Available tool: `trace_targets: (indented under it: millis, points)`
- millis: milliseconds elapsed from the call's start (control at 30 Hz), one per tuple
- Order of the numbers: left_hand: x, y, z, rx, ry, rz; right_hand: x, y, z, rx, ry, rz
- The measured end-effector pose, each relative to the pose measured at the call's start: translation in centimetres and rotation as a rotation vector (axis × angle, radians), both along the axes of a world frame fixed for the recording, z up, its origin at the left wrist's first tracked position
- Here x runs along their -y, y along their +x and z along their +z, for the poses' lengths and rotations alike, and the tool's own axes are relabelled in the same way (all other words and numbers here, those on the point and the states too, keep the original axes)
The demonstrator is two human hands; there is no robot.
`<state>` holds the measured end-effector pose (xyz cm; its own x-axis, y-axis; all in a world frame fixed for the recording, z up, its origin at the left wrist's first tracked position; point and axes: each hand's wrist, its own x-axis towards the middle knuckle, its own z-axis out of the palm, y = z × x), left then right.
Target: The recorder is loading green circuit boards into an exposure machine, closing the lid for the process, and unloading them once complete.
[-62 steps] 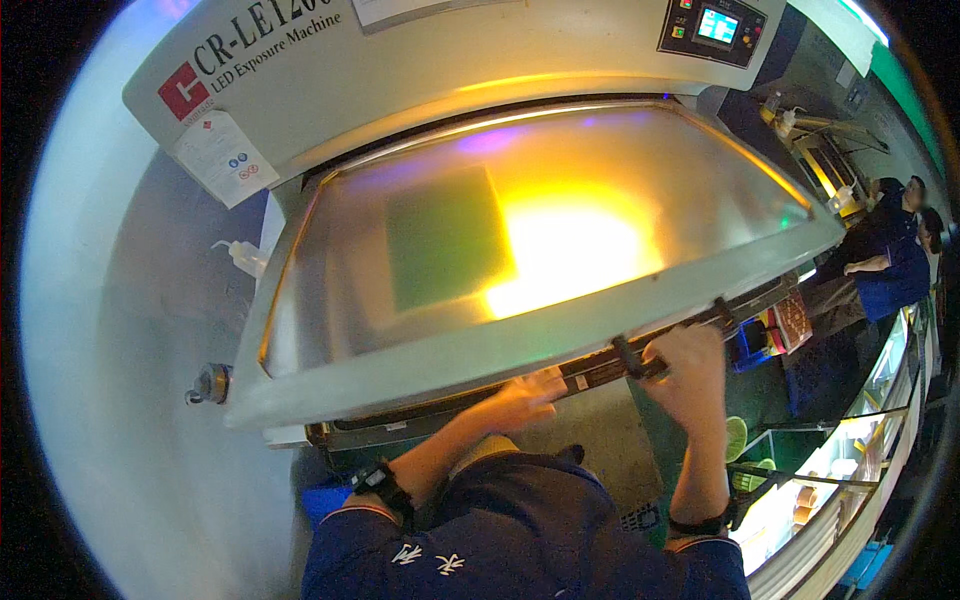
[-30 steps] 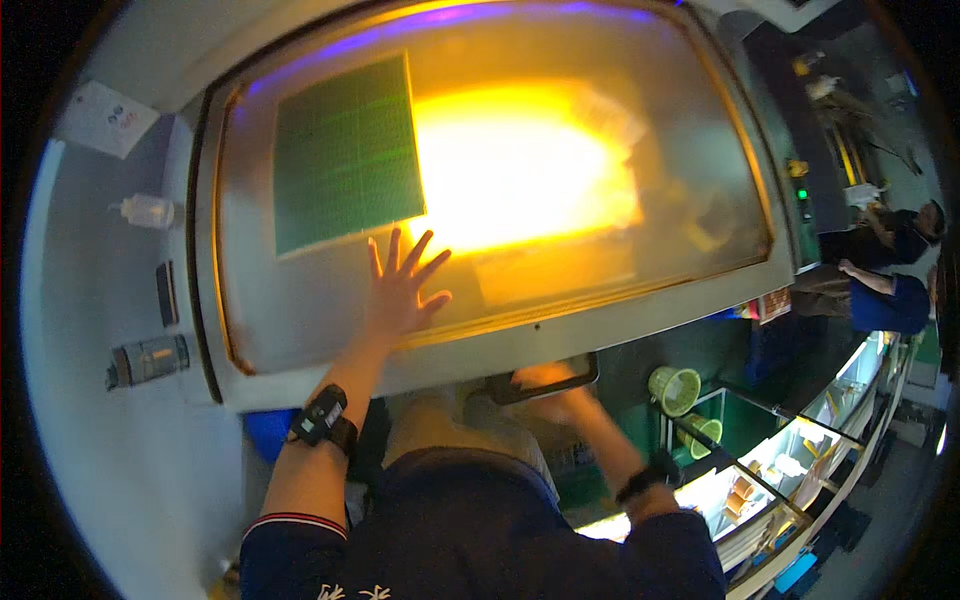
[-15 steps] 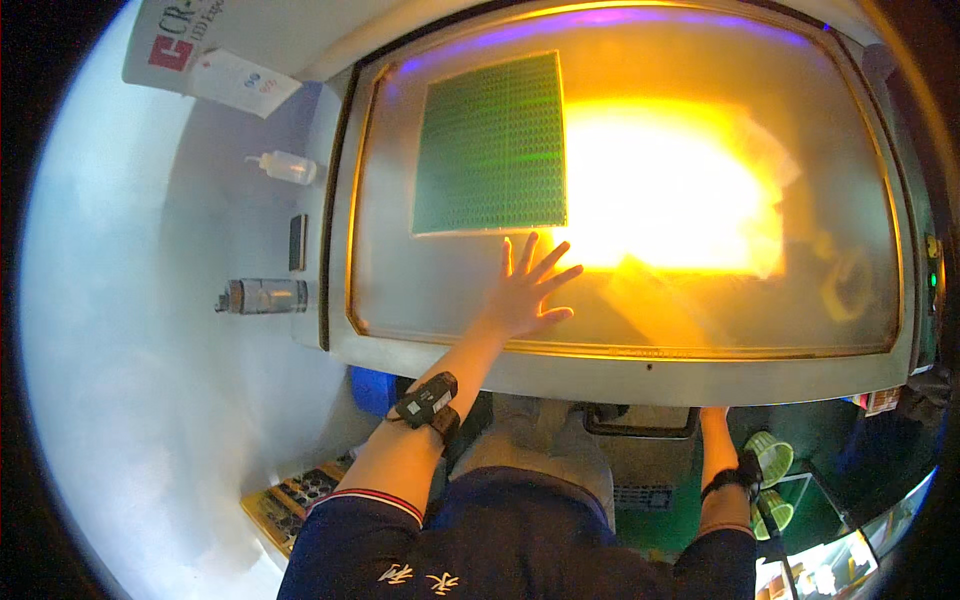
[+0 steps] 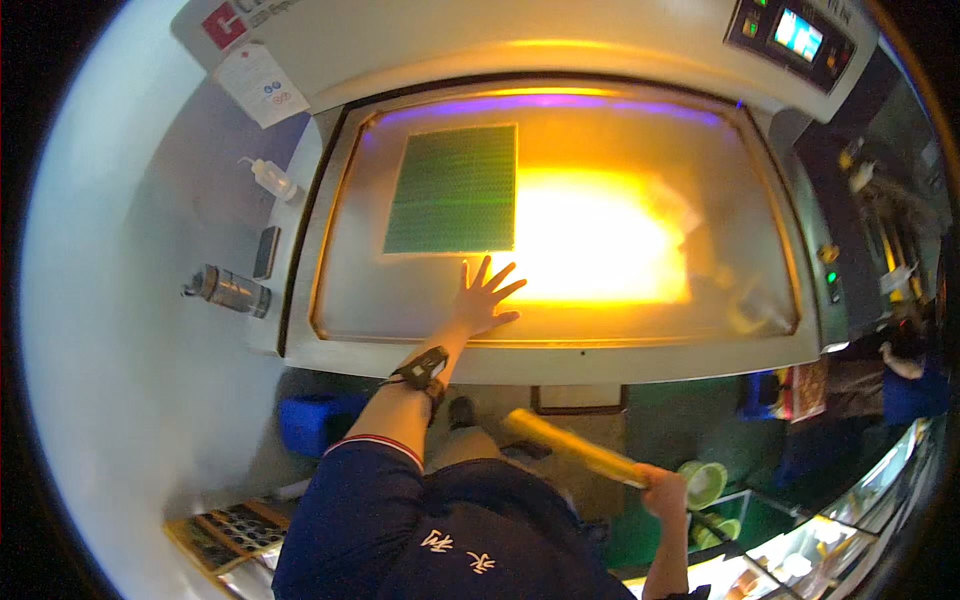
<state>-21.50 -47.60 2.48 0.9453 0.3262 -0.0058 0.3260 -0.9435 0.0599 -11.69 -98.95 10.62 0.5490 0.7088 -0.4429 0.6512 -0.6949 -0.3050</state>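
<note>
I saw the green panel, straight-edged and covered in a fine repeating pattern, lying flat left of centre on the machine bed, whose greyish surface glowed bright yellow beside the panel's right edge. I made out a yellow bar, gripped at its lower end, slanting before the bed.

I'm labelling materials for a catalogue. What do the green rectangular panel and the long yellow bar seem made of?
The green rectangular panel looks like circuit-board laminate, probably matt, judging by its fine, regular grid. The long yellow bar could be plastic or painted wood: it looks opaque and smooth, but blur hides its finish.
</note>
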Motion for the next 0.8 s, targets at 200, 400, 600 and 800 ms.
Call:
trace_targets:
  millis: [200,400,600,800]
  points:
    - [3.7,-3.1,8.4,-0.493,-1.047,-0.374,-7.3,2.1,7.5,0.138,0.336,0.316]
    - [4.3,-11.9,18.7,-0.375,-0.497,0.099,-22.3,3.2,8.7,0.339,0.494,0.439]
    - [-2.5,-20.0,5.3,-0.316,0.095,0.127,-32.3,-0.1,-0.3,0.372,0.351,0.615]
    - [-19.5,-9.8,8.4,-0.403,-0.098,0.172,-48.4,7.8,-1.7,0.404,0.393,0.551]
